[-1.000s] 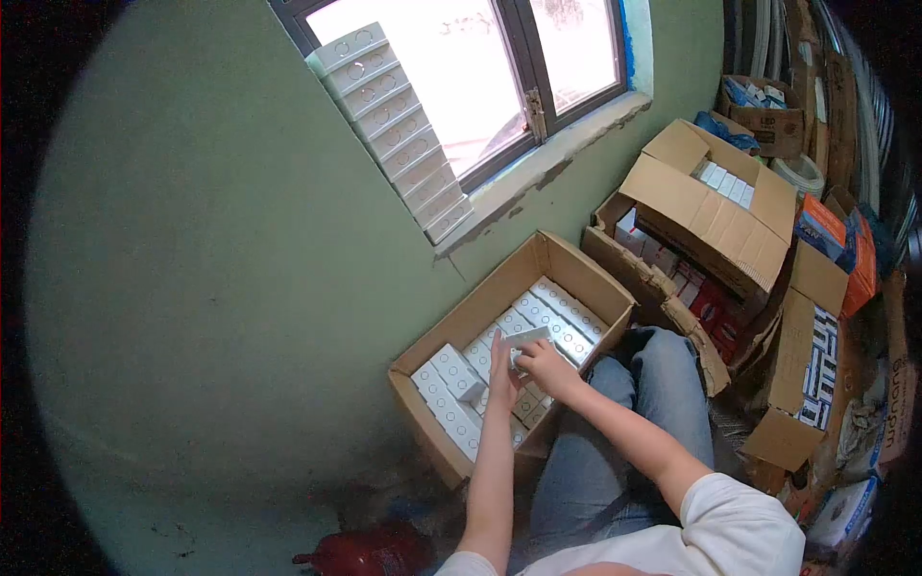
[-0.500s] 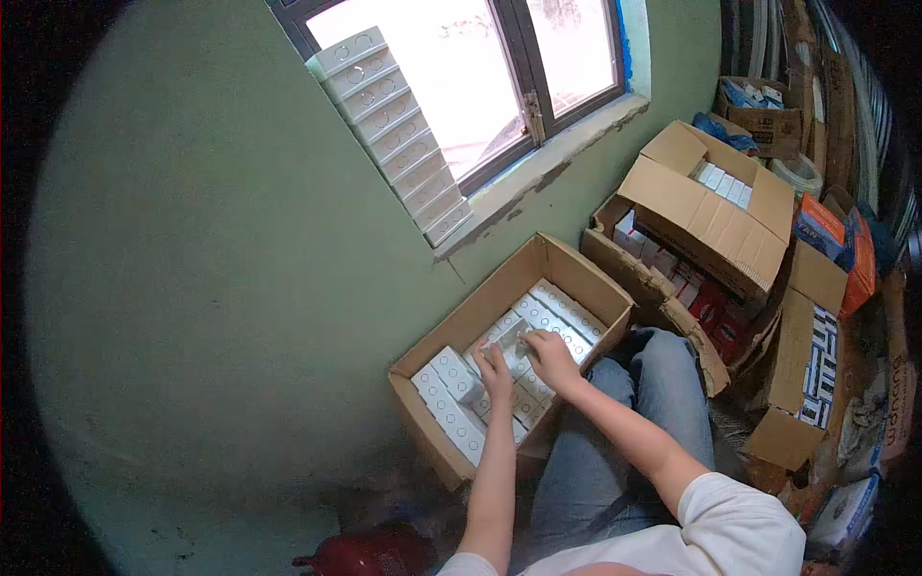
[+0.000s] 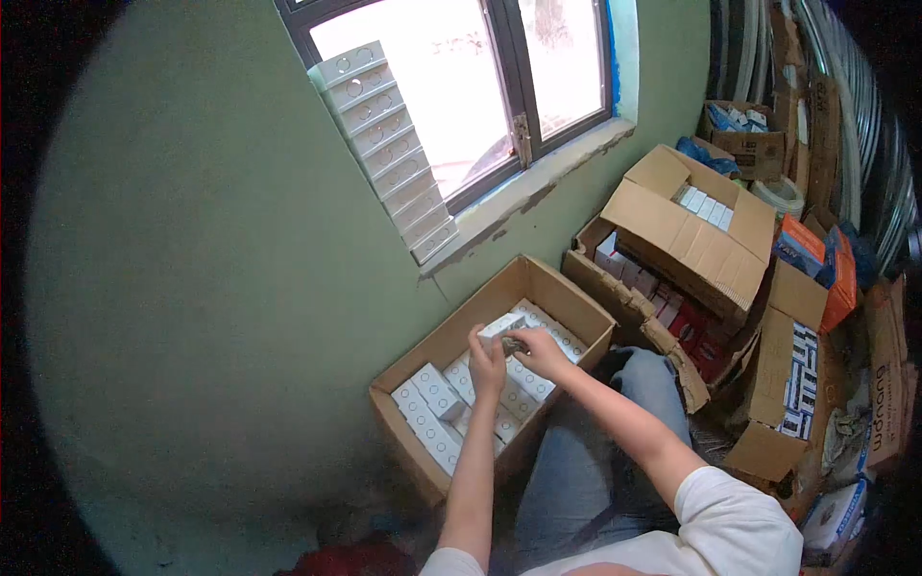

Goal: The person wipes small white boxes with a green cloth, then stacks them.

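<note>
My left hand (image 3: 488,363) is closed round one end of a white electrical back box (image 3: 497,327) with round knockout marks, raised above the carton. Against the near right side of this box, my right hand (image 3: 541,351) has its fingers bent together. A small greyish piece shows by its fingertips, too blurred to name. Below both hands, an open cardboard carton (image 3: 405,468) holds rows of similar white back boxes (image 3: 427,422). One back box (image 3: 437,392) sits higher, on top of the others at the left.
A stack of white back boxes (image 3: 389,158) stands on the window sill (image 3: 538,192). To the right are an open carton (image 3: 687,240) with white packets, a carton (image 3: 768,413) of blue-and-white packs, and orange packages (image 3: 838,288). My knees (image 3: 643,384) press close to the carton.
Both hands have lifted the back box a little and turned it, so its marked side now shows. The view has shifted slightly.
</note>
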Available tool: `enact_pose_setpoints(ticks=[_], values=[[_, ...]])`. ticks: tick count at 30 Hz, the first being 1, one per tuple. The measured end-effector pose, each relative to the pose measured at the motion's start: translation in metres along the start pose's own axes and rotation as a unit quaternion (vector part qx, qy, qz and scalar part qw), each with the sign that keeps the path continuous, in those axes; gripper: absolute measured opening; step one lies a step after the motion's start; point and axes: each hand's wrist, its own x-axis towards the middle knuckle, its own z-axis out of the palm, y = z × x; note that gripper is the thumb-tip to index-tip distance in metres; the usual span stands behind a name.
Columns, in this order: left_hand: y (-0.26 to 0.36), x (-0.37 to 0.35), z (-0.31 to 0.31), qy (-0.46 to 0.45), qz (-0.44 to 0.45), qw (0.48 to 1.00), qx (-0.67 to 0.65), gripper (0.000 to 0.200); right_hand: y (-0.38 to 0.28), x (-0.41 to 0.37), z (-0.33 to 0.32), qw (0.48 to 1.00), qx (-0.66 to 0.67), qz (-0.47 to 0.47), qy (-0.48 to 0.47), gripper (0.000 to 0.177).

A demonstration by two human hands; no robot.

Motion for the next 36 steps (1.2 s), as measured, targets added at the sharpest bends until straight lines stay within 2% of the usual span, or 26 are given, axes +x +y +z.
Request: enact_pose_setpoints(ticks=[1, 2, 4, 6, 8, 10, 11, 14, 15, 19, 22, 23, 26, 29, 30, 32, 36], values=[[0.004, -0.008, 0.003, 0.006, -0.006, 1.0, -0.018, 0.043, 0.0, 0.001, -0.003, 0.996, -0.091, 0.009, 0.016, 0.029], [0.006, -0.013, 0.006, 0.014, -0.011, 0.999, -0.035, 0.043, 0.001, 0.0, -0.007, 0.993, -0.117, 0.017, 0.017, 0.028], [-0.005, -0.014, 0.012, 0.042, 0.041, 0.998, 0.019, 0.044, 0.001, -0.002, -0.004, 0.994, -0.095, -0.002, 0.056, 0.031], [-0.012, -0.011, 0.009, 0.059, 0.091, 0.993, 0.052, 0.045, -0.002, -0.006, 0.006, 0.998, -0.02, 0.045, 0.042, 0.033], [-0.012, -0.01, 0.001, 0.076, 0.084, 0.993, 0.024, 0.04, 0.002, -0.014, 0.02, 0.995, 0.049, 0.086, 0.011, 0.037], [-0.024, -0.013, -0.007, 0.084, 0.083, 0.992, 0.034, 0.036, -0.007, -0.019, 0.029, 0.993, 0.116, 0.034, -0.017, 0.037], [-0.034, -0.014, -0.008, 0.092, 0.094, 0.991, 0.007, 0.031, -0.012, -0.022, 0.03, 0.992, 0.078, 0.082, -0.056, 0.042], [-0.045, -0.015, -0.009, 0.077, 0.048, 0.996, 0.009, 0.028, -0.007, -0.019, 0.037, 0.982, 0.115, 0.127, -0.081, 0.041], [-0.047, -0.017, -0.011, 0.081, 0.06, 0.995, -0.005, 0.027, -0.015, -0.016, 0.033, 0.984, 0.11, 0.123, -0.065, 0.038], [-0.034, -0.019, -0.007, 0.102, 0.107, 0.986, -0.078, 0.024, -0.011, -0.004, 0.033, 0.997, -0.051, 0.055, 0.024, 0.027], [-0.026, -0.025, -0.005, 0.074, 0.066, 0.989, -0.11, 0.024, -0.013, -0.007, 0.033, 0.983, -0.147, -0.001, 0.111, 0.024], [-0.032, -0.026, -0.002, 0.072, 0.055, 0.988, -0.122, 0.025, -0.008, -0.008, 0.038, 0.981, -0.155, 0.007, 0.114, 0.023], [-0.038, -0.024, 0.001, 0.104, 0.071, 0.988, -0.094, 0.024, -0.015, -0.011, 0.034, 0.993, -0.104, 0.009, 0.047, 0.026], [-0.031, -0.02, 0.002, 0.121, 0.101, 0.987, -0.044, 0.022, -0.012, -0.016, 0.042, 0.995, -0.019, 0.079, -0.065, 0.032], [-0.026, -0.021, 0.0, 0.099, 0.019, 0.989, -0.11, 0.022, -0.01, -0.018, 0.042, 0.992, 0.031, 0.108, -0.063, 0.034], [-0.017, -0.023, -0.006, 0.053, -0.143, 0.96, -0.237, 0.022, -0.006, -0.02, 0.04, 0.977, 0.131, 0.161, -0.056, 0.038], [-0.027, -0.019, 0.0, 0.118, -0.002, 0.972, -0.203, 0.023, 0.008, -0.014, 0.043, 0.917, 0.316, 0.234, -0.064, 0.037]])
